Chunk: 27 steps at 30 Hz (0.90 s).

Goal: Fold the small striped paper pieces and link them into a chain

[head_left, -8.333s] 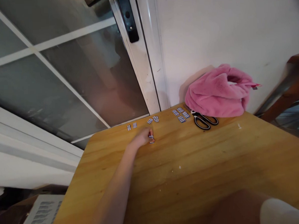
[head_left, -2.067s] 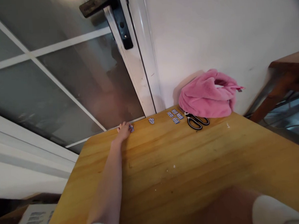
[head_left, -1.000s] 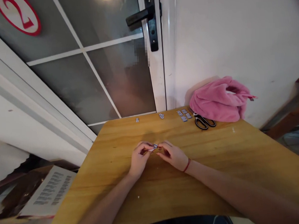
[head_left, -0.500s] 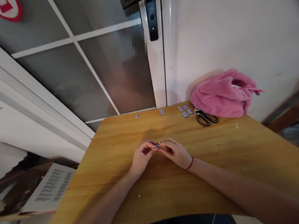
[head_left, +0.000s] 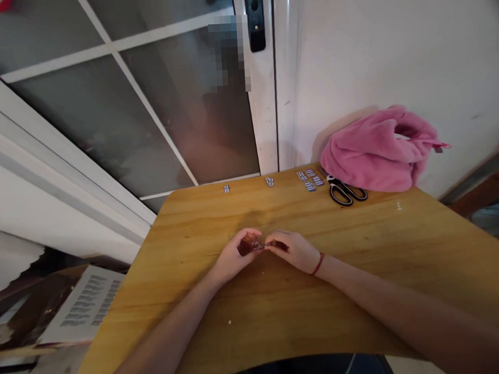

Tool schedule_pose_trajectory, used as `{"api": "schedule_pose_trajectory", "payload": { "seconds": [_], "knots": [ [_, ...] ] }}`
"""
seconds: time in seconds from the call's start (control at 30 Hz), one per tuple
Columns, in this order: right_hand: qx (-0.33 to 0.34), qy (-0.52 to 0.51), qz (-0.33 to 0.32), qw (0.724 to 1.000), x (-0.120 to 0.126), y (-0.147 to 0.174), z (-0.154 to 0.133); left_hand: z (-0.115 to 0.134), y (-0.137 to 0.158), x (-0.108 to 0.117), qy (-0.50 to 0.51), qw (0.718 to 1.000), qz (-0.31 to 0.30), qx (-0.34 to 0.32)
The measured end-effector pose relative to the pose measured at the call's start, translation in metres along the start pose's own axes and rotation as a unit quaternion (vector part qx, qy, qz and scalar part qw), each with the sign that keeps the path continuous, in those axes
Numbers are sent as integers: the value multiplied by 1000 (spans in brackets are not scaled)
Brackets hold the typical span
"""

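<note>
Over the middle of the wooden table (head_left: 322, 300) my two hands meet fingertip to fingertip. A small, thin, dark-and-light piece (head_left: 261, 246) is held between them; its kind is too small to make out. My right hand (head_left: 297, 252), with a red band at the wrist, pinches it between thumb and fingers. My left hand (head_left: 234, 256) is curled, its thumb against the piece's left end and its index finger arched above. Part of its grip is hidden. Beyond the hands, small blue-and-white patterned pieces lie flat: one single piece (head_left: 227, 189), a small overlapping pile (head_left: 270, 181) and a group (head_left: 310, 186).
Black-handled scissors (head_left: 346, 193) lie at the back right, partly under a pink plush bag (head_left: 373, 152). Behind the table are a glazed door (head_left: 145, 120) and a white wall (head_left: 384, 46). A carton with a printed sheet (head_left: 82, 302) stands low at the left.
My left index finger has lifted and arched away from the piece, opening a gap above my thumb. My right hand keeps its pinch. The camera view has tilted slightly downward.
</note>
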State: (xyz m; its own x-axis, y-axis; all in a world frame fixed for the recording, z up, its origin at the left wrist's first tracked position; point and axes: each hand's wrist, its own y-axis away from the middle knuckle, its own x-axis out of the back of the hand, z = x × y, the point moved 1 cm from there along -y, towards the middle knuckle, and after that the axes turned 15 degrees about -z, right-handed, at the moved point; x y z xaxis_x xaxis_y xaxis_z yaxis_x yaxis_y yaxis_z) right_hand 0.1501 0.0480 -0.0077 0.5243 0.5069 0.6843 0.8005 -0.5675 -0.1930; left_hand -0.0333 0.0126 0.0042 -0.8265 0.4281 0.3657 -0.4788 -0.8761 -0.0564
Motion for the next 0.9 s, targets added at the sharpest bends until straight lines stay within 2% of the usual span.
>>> {"api": "schedule_pose_trajectory", "payload": {
  "seconds": [0.13,0.23,0.33,0.5,0.7,0.9],
  "knots": [
    [-14,5,-1,1000,2,-1,-1,-1,1,-1,-98,995,31,7],
    [-11,11,21,1000,3,-3,1,0,1,-1,-187,980,65,5],
    [-29,23,18,999,2,-5,5,-2,1,-2,-257,964,61,7],
    [-97,10,-28,995,-1,-5,7,-5,-2,-7,-262,964,34,29],
    [-108,54,-51,991,-3,-3,3,-3,-1,-8,-265,963,15,39],
    [-99,50,-47,993,-2,-3,0,-6,0,-9,-260,964,-3,45]
  ]
}}
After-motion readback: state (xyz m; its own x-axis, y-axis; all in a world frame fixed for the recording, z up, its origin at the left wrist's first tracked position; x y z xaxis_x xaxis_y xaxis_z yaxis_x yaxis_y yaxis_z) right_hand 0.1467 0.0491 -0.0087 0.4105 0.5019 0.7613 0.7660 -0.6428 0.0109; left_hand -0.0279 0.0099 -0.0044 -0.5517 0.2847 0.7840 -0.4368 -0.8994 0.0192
